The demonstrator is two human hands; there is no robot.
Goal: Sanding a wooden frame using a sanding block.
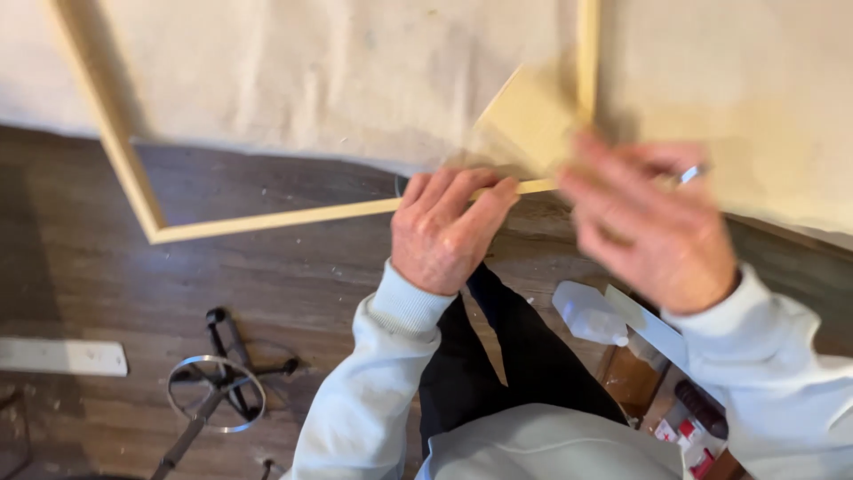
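You have one pale wooden rectangular frame (pixel 267 216), one white plastic bottle (pixel 589 314), one black stool base with a metal ring (pixel 218 391), and two hands: left (pixel 444 233), right (pixel 653 227).

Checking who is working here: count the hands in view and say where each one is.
2. The left hand grips the bottom rail of the wooden frame. The right hand, blurred, is at the frame's lower right corner. No other hands show.

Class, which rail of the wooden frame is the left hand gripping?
The bottom rail: the left hand curls over it near the braced corner; the side rails stay untouched.
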